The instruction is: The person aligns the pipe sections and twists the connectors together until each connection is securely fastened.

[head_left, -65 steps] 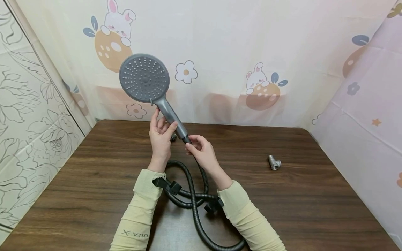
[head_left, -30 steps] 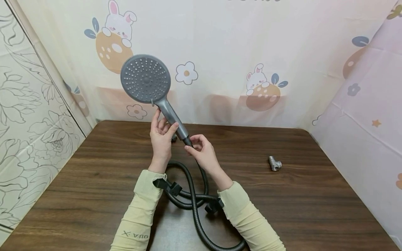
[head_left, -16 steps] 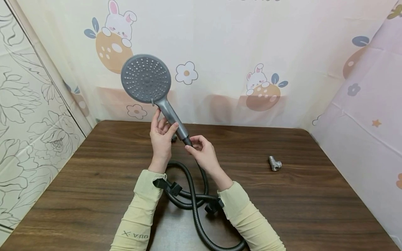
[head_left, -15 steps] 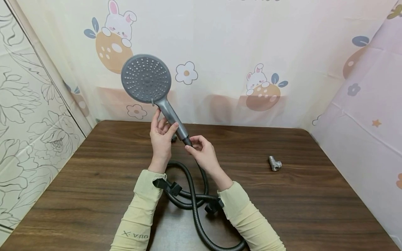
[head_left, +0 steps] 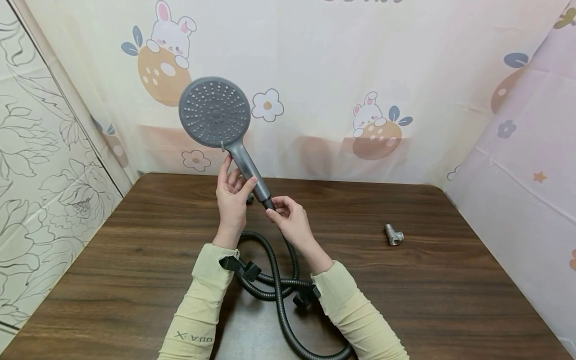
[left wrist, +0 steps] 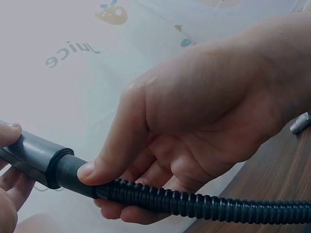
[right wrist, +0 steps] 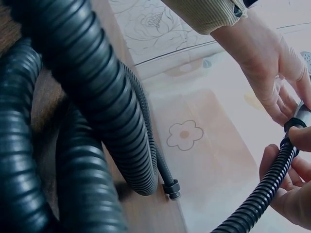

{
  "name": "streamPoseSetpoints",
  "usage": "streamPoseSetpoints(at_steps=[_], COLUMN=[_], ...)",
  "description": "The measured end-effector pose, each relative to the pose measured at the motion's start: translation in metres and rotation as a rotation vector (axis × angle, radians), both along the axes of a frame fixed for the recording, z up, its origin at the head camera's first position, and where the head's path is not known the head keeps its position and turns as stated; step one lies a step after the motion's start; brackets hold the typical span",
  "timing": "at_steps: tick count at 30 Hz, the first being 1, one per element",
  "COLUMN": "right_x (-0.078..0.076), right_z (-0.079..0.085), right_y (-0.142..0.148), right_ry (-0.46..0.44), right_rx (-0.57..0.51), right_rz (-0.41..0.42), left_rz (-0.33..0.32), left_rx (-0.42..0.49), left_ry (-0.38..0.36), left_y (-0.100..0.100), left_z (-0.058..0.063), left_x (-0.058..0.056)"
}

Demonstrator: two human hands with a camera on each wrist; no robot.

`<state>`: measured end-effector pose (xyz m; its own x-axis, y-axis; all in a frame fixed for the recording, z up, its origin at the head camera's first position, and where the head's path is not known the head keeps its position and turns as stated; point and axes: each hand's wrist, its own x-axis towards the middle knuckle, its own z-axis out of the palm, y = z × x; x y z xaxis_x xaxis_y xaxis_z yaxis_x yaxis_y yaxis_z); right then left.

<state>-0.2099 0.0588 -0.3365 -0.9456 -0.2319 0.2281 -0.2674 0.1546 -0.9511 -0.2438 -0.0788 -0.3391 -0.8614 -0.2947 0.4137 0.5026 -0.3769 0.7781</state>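
The left hand (head_left: 231, 205) grips the handle of a grey, round-faced shower head (head_left: 220, 117) between thumb and fingers, holding it tilted with its nozzled face toward the head camera. Below it, the right hand (head_left: 293, 221) pinches the smooth black collar (head_left: 268, 203) of a black ribbed hose (head_left: 279, 300), whose loops lie on the dark brown wooden table (head_left: 441, 280), well apart from a small silver metal fitting (head_left: 393, 235).

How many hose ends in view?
2. One end is at the shower head, pinched by the right hand; the other end lies near the far edge of the table. The hose is partly hidden, so more can't be ruled out.
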Motion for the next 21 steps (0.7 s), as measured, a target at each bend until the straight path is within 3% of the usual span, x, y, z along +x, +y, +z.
streamPoseSetpoints(at_steps=[21], right_x=[-0.0005], right_z=[-0.0008], right_y=[0.0004], right_ry=[-0.002], right_rx=[0.026], right_rz=[0.023], left_rz=[-0.028], left_rx=[-0.033], left_ry=[0.023], left_y=[0.0012], left_z=[0.0009], left_x=[0.0024])
